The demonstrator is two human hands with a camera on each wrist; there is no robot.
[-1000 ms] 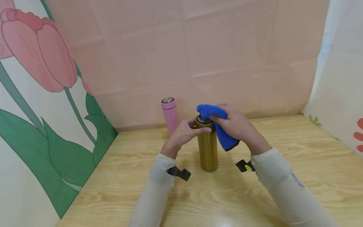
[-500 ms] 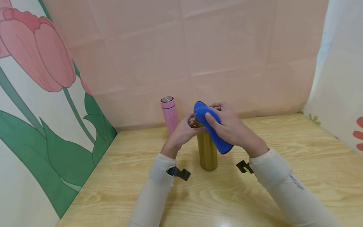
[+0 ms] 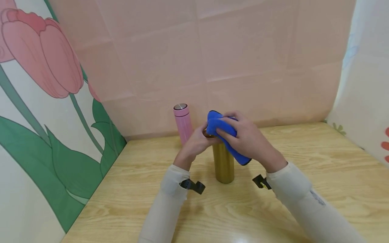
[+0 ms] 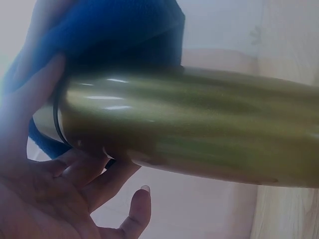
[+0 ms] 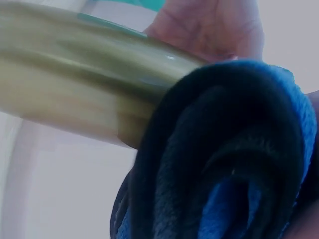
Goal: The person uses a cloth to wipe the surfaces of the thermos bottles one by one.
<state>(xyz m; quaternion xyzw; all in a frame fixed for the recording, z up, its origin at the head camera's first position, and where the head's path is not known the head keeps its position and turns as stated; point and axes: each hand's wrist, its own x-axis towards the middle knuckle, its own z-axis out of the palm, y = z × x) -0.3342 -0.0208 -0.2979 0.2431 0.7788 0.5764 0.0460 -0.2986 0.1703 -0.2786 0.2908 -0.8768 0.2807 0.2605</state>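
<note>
A gold thermos bottle (image 3: pixel 224 165) stands upright on the table. Its upper end is gripped by my left hand (image 3: pixel 196 143), with the thumb across the near side and fingers behind, as the left wrist view (image 4: pixel 65 194) also shows. My right hand (image 3: pixel 250 138) holds a folded blue cloth (image 3: pixel 217 125) with dark edging against the bottle's top. The cloth covers most of the lid, so the top is largely hidden. In the right wrist view the rolled end of the cloth (image 5: pixel 224 149) hides the right fingers. Behind my left hand a pink thermos bottle (image 3: pixel 183 125) stands upright.
The wooden table (image 3: pixel 127 189) reaches back to a creased pink backdrop (image 3: pixel 158 67). A tulip-printed panel (image 3: pixel 45 101) borders the left side, and a pale panel (image 3: pixel 367 101) the right. Dark camera mounts (image 3: pixel 192 185) sit at both wrists.
My right hand has moved left with the cloth, which now covers the gold bottle's top; earlier the lid's edge showed. My left hand and both bottles have stayed in place.
</note>
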